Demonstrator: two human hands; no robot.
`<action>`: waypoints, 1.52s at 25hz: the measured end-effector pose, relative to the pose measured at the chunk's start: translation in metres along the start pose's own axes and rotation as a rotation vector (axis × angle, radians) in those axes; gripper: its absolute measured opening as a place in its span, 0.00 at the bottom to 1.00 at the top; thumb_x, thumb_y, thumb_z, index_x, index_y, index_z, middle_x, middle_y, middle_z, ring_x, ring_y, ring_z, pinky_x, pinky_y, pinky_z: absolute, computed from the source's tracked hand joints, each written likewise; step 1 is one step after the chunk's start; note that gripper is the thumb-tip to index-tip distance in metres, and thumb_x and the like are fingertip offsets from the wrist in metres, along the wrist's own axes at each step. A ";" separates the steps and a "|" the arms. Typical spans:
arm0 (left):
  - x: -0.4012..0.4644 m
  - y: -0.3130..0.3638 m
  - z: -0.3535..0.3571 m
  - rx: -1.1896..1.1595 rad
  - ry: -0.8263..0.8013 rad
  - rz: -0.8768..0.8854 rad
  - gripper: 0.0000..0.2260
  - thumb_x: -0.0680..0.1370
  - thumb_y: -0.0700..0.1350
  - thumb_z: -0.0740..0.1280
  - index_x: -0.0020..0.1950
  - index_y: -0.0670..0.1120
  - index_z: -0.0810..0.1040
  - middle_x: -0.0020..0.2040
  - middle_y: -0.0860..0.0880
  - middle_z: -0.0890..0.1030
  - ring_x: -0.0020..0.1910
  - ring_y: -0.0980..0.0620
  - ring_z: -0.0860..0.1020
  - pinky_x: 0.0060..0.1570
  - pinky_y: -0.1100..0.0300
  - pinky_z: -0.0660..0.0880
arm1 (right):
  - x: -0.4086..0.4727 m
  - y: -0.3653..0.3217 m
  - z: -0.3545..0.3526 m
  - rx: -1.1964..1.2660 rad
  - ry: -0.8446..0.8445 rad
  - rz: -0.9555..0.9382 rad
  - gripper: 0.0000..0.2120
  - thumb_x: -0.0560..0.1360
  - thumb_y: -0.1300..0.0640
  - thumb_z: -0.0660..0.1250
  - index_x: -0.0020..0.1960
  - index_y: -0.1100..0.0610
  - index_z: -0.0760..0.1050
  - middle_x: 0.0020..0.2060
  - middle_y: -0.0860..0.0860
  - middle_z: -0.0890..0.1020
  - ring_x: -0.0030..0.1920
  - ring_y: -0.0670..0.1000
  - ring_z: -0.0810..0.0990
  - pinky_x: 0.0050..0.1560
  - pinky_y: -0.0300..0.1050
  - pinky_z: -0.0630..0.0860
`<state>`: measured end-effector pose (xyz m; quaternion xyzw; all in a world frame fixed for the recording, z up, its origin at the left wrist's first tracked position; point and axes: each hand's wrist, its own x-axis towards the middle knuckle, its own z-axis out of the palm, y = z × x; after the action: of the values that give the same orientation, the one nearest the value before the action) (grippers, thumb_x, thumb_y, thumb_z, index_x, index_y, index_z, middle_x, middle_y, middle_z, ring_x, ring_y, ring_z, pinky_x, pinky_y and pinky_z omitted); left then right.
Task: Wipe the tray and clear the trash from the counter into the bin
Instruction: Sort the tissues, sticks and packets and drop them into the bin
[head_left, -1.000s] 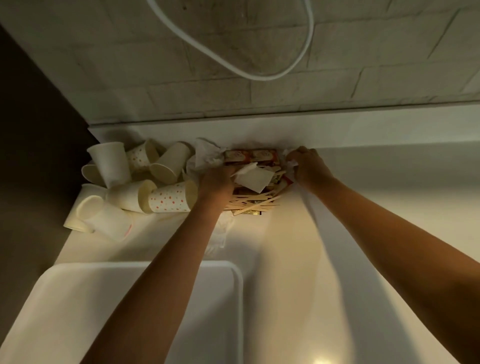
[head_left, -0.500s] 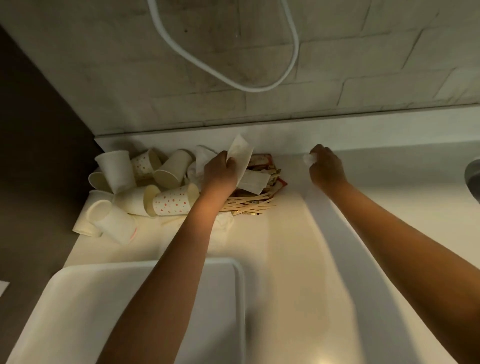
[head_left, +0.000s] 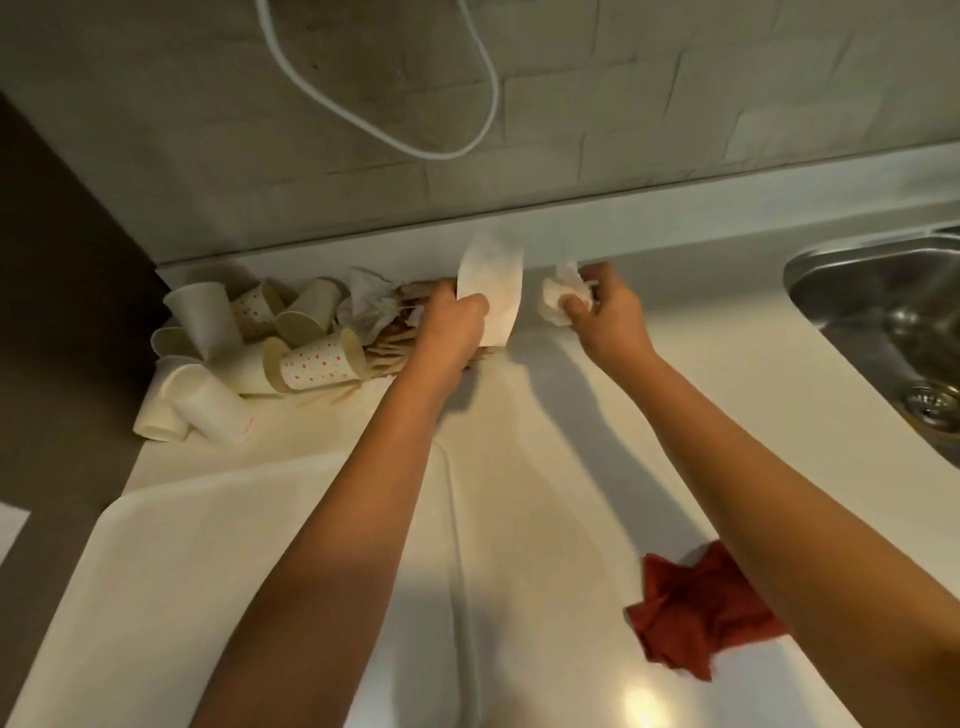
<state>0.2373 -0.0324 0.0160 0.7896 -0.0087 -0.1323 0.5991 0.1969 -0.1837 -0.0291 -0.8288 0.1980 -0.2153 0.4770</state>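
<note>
The left hand (head_left: 451, 332) covers much of the trash pile at the far edge of the counter (head_left: 597, 447), so the wrappers under it are hard to make out and no print can be read. Its fingers pinch a flat paper napkin (head_left: 491, 291) that stands upright, long axis running near to far. The right hand (head_left: 605, 312), just to the right, grips a crumpled tissue (head_left: 563, 301). Tipped paper cups (head_left: 249, 353) and wooden sticks (head_left: 387, 353) lie to the left. The tray (head_left: 218, 571) sits near-left, cut off by the frame. A red cloth (head_left: 701, 613) lies near-right, partly behind the forearm.
</note>
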 end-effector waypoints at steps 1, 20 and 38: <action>-0.014 -0.002 0.003 -0.032 -0.042 -0.006 0.14 0.76 0.36 0.59 0.60 0.45 0.71 0.49 0.46 0.76 0.43 0.48 0.77 0.33 0.60 0.71 | -0.014 0.002 -0.006 0.025 0.009 -0.007 0.13 0.76 0.61 0.63 0.61 0.61 0.70 0.51 0.59 0.78 0.46 0.56 0.77 0.44 0.41 0.72; -0.248 -0.072 0.085 -0.108 -0.409 -0.012 0.05 0.78 0.45 0.64 0.44 0.53 0.77 0.41 0.53 0.80 0.40 0.53 0.79 0.38 0.61 0.75 | -0.239 0.073 -0.139 0.174 0.330 0.023 0.08 0.75 0.59 0.51 0.44 0.59 0.68 0.33 0.45 0.72 0.32 0.36 0.70 0.34 0.30 0.65; -0.359 -0.294 0.237 0.457 -0.773 -0.669 0.16 0.76 0.34 0.61 0.64 0.40 0.71 0.54 0.45 0.75 0.43 0.51 0.75 0.35 0.63 0.75 | -0.455 0.331 -0.189 0.485 0.379 1.434 0.17 0.78 0.53 0.60 0.63 0.60 0.69 0.55 0.60 0.76 0.40 0.55 0.76 0.28 0.43 0.72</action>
<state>-0.2040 -0.1113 -0.2499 0.7530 -0.0050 -0.5900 0.2912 -0.3239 -0.2290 -0.3102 -0.3201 0.7108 -0.0297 0.6256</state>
